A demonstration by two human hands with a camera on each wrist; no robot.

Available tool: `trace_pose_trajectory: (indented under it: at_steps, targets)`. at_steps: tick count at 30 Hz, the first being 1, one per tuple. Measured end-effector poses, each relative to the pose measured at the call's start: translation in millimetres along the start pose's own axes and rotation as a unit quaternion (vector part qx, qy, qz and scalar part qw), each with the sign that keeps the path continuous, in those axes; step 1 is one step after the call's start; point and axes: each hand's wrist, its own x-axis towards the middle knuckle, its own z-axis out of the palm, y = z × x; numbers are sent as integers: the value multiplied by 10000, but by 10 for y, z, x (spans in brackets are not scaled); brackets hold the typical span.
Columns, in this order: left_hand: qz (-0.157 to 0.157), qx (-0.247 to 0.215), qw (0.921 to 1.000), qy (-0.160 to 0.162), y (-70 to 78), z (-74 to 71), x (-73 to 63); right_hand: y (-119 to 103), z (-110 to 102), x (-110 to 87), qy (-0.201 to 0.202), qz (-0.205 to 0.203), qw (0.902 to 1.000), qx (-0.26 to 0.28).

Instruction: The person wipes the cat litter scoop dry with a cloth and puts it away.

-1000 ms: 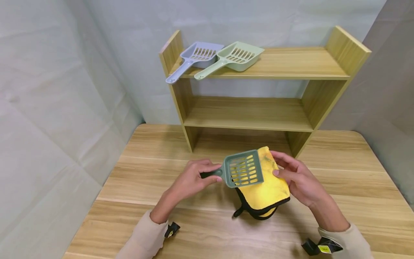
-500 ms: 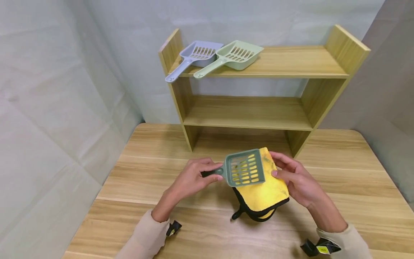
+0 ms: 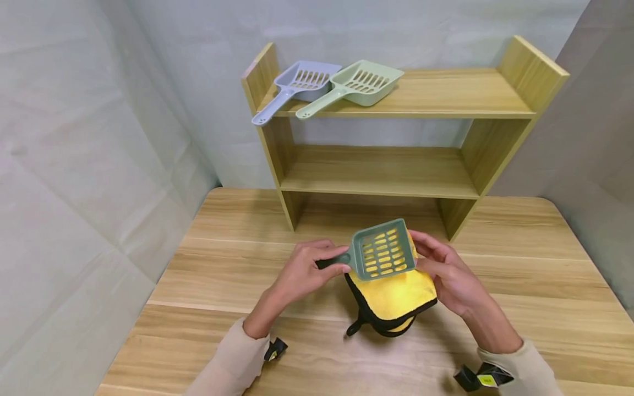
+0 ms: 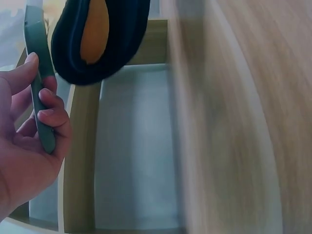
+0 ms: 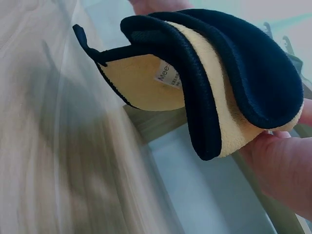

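Note:
My left hand (image 3: 305, 270) grips the handle of a dark green slotted litter scoop (image 3: 360, 258), its tray facing up above the table. In the left wrist view, fingers curl round the scoop's handle (image 4: 43, 109). My right hand (image 3: 453, 278) holds a folded yellow cloth (image 3: 398, 300) with black edging between thumb and fingers. The cloth lies behind and under the scoop, and yellow shows through the slots. In the right wrist view the cloth (image 5: 229, 105) hangs in folds, with a dark side, a small white label and a loop at one corner.
A wooden shelf unit (image 3: 381, 170) stands at the back of the wooden table (image 3: 198, 308). On its top board lie a lilac litter scoop (image 3: 309, 82) and a pale green one (image 3: 366, 82) side by side, handles jutting over the front edge.
The scoop has moved slightly right and up and is tilted more, covering more of the cloth's upper part. The cloth and my right hand have shifted a little left.

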Motion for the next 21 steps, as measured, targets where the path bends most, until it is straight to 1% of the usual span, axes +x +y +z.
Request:
trace_pose_trajectory:
  at_steps: [4, 8, 13, 18, 21]
  targets:
    - [55, -128, 9999, 23, 18, 45, 13, 58, 38, 12, -29, 29, 9999, 92]
    - [28, -165, 9999, -22, 22, 55, 0, 90, 68, 12, 85, 148, 9998, -37]
    - [-90, -179, 9998, -79, 1, 17, -40, 88, 56, -13, 155, 197, 9996, -140]
    - [-154, -118, 9996, -180, -22, -28, -70, 55, 22, -50, 58, 229, 9996, -127]
    - [-211, -5, 9996, -169, -32, -61, -88, 25, -9, -73, 25, 193, 9998, -72]
